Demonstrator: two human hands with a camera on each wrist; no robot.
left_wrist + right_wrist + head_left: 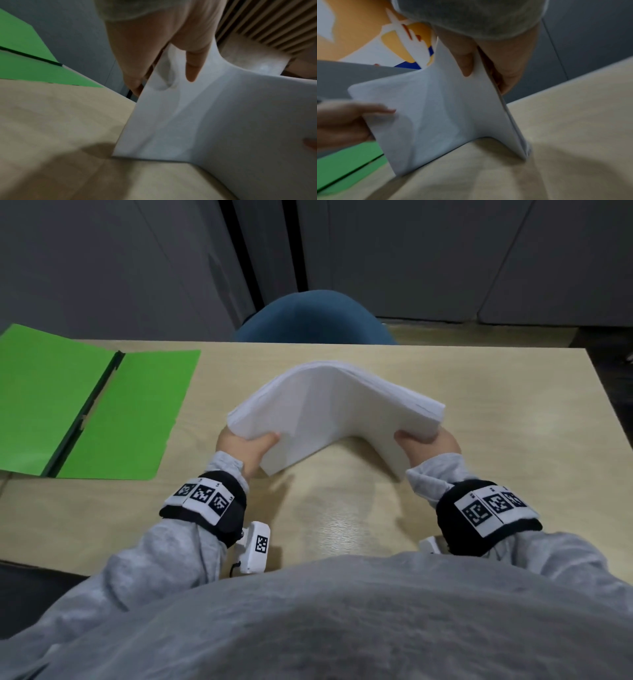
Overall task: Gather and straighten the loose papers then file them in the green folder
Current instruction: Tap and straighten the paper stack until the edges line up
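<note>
A thick stack of white papers [329, 409] stands on its lower edge on the table, bowed into an arch. My left hand [248, 448] grips the stack's left side, thumb on the near face. My right hand [428, 443] grips its right side the same way. In the left wrist view my left hand [163, 65] pinches the papers [214, 115], thumb in front and fingers behind. In the right wrist view my right hand [484, 67] pinches the papers [445, 115]. The green folder [99, 412] lies open and flat at the table's left; it also shows as green folder [34, 65] and green folder [346, 165].
The light wooden table [479, 491] has bare room right of and in front of the stack. A blue chair back [315, 320] stands behind the far edge. Grey cabinets fill the background. The table's right edge is near my right hand's side.
</note>
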